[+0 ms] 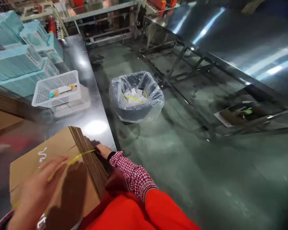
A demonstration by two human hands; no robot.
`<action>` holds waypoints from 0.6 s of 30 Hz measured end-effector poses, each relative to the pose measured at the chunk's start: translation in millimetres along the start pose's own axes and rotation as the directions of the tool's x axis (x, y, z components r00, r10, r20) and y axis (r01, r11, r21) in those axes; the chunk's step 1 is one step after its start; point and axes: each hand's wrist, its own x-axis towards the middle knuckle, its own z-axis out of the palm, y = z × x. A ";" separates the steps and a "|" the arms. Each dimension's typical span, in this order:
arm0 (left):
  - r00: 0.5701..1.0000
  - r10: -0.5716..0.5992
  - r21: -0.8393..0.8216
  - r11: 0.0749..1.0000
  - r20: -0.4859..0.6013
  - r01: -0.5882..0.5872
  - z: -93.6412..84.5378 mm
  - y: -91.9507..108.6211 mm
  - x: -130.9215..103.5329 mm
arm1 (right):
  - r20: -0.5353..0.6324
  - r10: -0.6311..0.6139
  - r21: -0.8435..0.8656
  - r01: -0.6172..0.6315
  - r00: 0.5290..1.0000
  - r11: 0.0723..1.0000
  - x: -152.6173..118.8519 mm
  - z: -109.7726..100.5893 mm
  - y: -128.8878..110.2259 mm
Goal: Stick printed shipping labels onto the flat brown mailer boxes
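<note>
A bundle of flat folded cardboard boxes (55, 143), bound with a yellow strap (80, 155), lies at the near end of the metal table. My left hand (39, 185), blurred by motion, reaches over the top of the bundle with its fingers stretched out close to the strap. At the bundle's right side, my right hand (103, 150) is closed around the strap by the table edge; its fingertips are partly hidden. White handwriting (42, 155) marks the top cardboard.
On the metal table (83, 62) stand a white perforated basket (57, 86) with small items and stacked light-blue boxes (14, 62). A bag-lined bin (136, 111) with paper and yellow strips sits on the floor. Another metal table (225, 41) is at right.
</note>
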 end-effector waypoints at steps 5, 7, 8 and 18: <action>0.772 0.135 0.665 0.431 0.621 -0.610 104.3 54.2 49.8 | 0.079 -0.046 -0.008 0.046 0.996 0.999 3.9 -6.0 11.5; 0.710 -0.045 0.702 0.204 0.703 -0.682 123.3 54.8 69.2 | 0.099 -0.095 -0.002 0.095 0.991 0.995 4.3 -7.2 15.6; 0.693 -0.128 0.705 0.127 0.709 -0.698 129.5 52.6 77.9 | 0.101 -0.127 -0.009 0.129 0.987 0.992 4.7 -6.6 16.9; 0.668 -0.405 0.720 -0.034 0.624 -0.694 151.3 27.6 116.1 | -0.004 -0.120 -0.030 0.120 0.993 0.992 2.6 6.8 6.1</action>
